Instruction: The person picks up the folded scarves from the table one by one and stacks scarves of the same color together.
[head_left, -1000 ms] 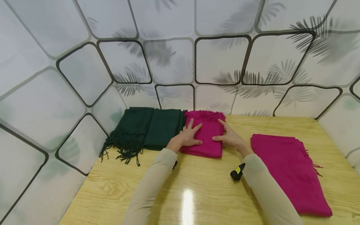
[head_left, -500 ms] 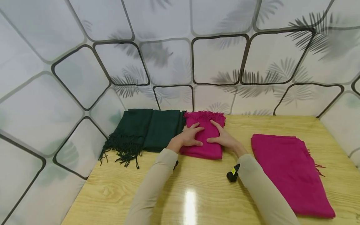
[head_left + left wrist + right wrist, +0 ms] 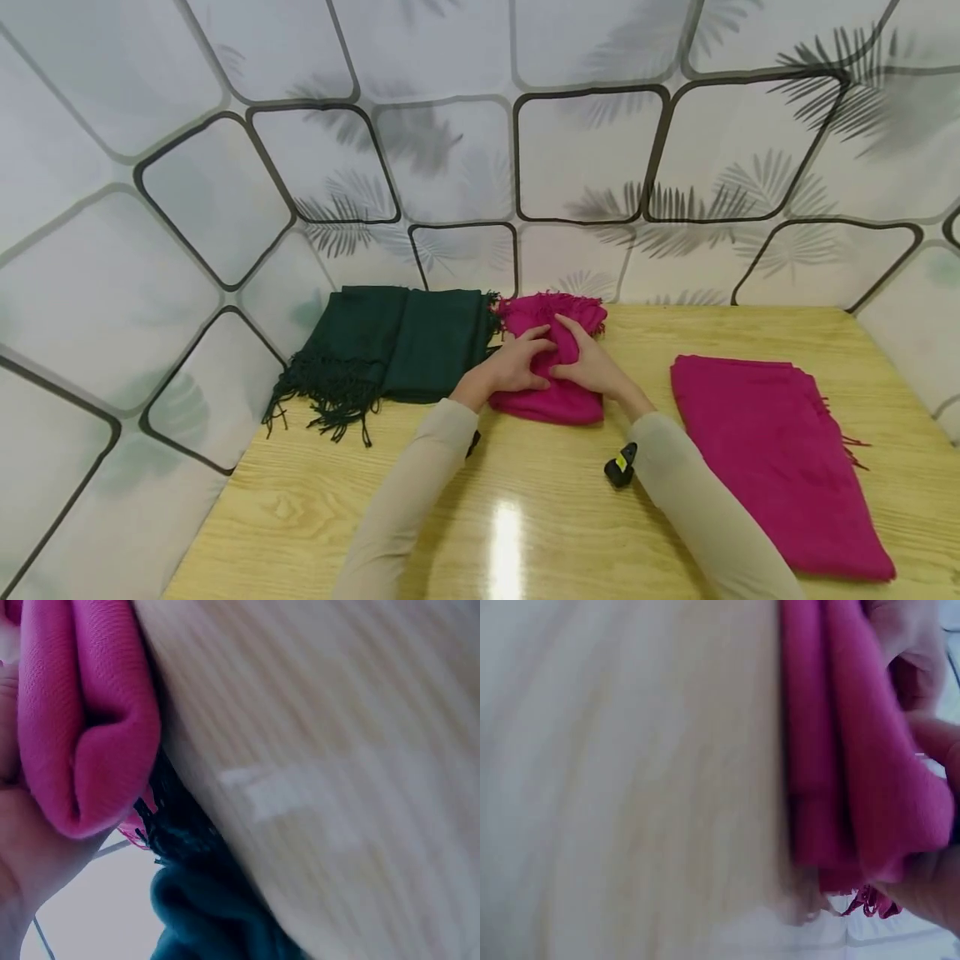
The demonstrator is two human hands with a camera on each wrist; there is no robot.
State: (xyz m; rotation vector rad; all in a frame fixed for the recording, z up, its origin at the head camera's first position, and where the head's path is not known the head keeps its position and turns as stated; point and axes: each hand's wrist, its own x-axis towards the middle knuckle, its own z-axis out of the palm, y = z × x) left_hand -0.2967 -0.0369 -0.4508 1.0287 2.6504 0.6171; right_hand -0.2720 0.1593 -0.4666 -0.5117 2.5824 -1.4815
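A folded magenta scarf (image 3: 553,407) with a fringe along its far edge lies at the back of the table, bunched up between the two hands. My left hand (image 3: 512,367) grips its left side and my right hand (image 3: 594,368) its right side, thumbs and fingers drawn in on the cloth. Seen from the left wrist, the thick folded layers (image 3: 97,727) stand beside the hand (image 3: 45,847). The right wrist view has the scarf's folds (image 3: 877,765) against the hand (image 3: 930,892). Some fingertips are hidden in the cloth.
Directly left of the gripped scarf lies a folded dark green scarf (image 3: 435,350) with long fringe. A second magenta scarf (image 3: 772,450) is spread folded at the right. A patterned wall covering (image 3: 457,179) rises behind the wooden table (image 3: 300,508).
The right hand has moved left toward the left hand. Between them the magenta scarf has gone from lying flat to being bunched up, and it has shifted slightly right.
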